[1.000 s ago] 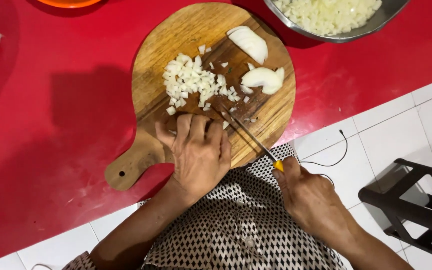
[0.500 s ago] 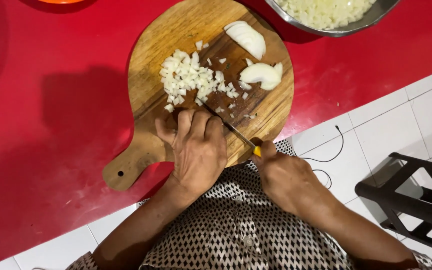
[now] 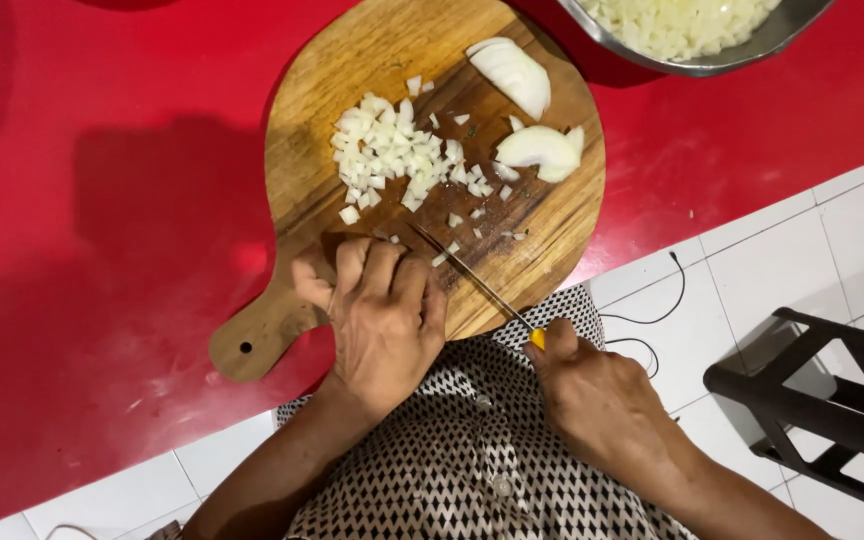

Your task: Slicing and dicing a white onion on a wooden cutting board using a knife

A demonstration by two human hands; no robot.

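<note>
A round wooden cutting board with a handle lies on the red counter. A pile of diced onion sits in its middle, and two larger onion pieces lie at its far right. My left hand rests fingers-down on the near edge of the board, covering whatever is beneath it. My right hand grips the yellow handle of a thin knife, whose blade lies across the board just right of my left fingers.
A metal bowl filled with chopped onion stands at the top right on the counter. A dark stool stands on the white tiled floor at the right. A thin black cable lies on the tiles.
The knife blade has drawn back toward me and sits lower on the board. My left hand stays near the board's edge. The camera view has shifted slightly.
</note>
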